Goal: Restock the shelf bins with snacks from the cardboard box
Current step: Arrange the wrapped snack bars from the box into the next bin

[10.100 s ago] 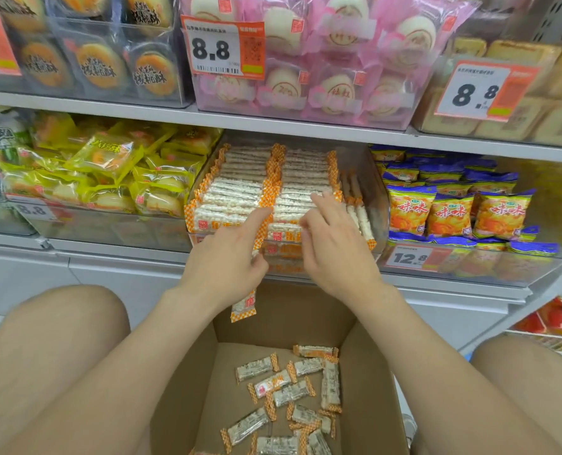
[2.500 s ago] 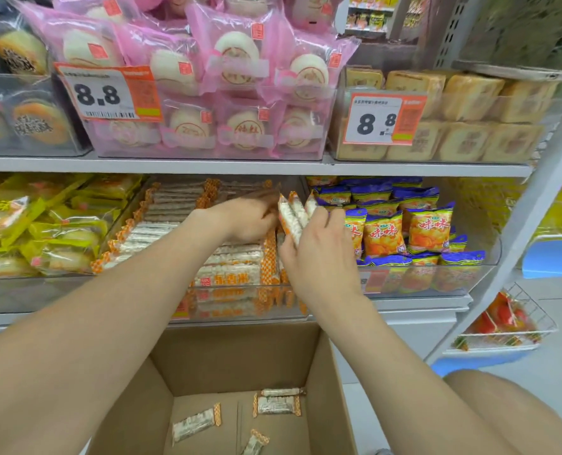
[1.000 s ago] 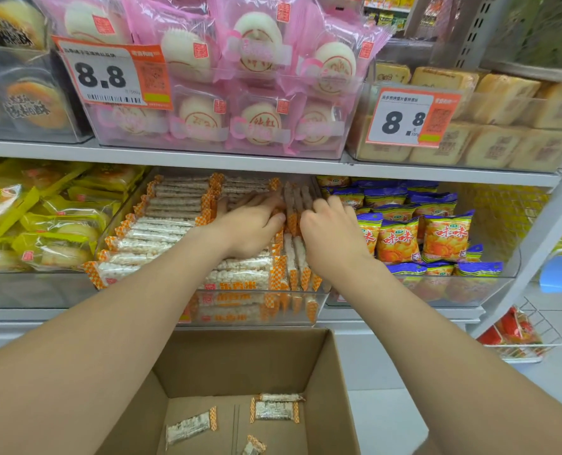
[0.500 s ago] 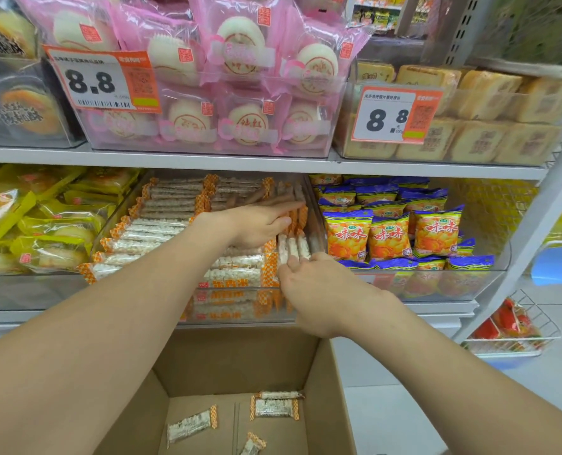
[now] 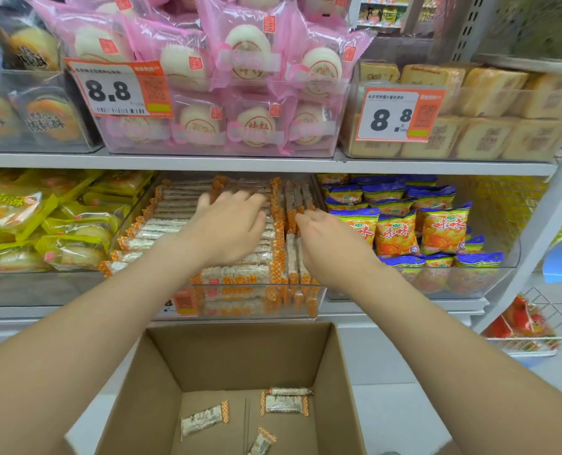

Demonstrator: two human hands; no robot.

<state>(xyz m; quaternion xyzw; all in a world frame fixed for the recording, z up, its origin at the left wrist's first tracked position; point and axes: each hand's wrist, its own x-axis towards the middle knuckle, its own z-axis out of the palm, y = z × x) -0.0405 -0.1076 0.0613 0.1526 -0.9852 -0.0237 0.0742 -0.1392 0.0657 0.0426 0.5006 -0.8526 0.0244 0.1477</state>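
The clear shelf bin [image 5: 256, 300] on the middle shelf is packed with rows of orange-ended snack bars [image 5: 171, 224]. My left hand [image 5: 230, 224] lies flat on the middle rows with its fingers spread. My right hand [image 5: 325, 238] reaches into the bin's right side, and its fingertips touch the bars standing on edge [image 5: 294, 198] there. It grips nothing that I can see. Below, the open cardboard box [image 5: 240, 353] holds several loose bars, among them one at the left [image 5: 204, 420] and one at the right [image 5: 284, 403].
A bin of yellow packets [image 5: 60, 224] sits left of the snack bin, and a bin of blue and orange chip bags [image 5: 420, 224] sits to its right. The shelf above [image 5: 273, 164] carries pink bun packets [image 5: 240, 77]. A wire basket [image 5: 535, 330] hangs low at the right.
My right hand has moved from the bin's front edge up and back to the upright bars. My left hand stays on the rows. The box holds far fewer bars than ten seconds ago.
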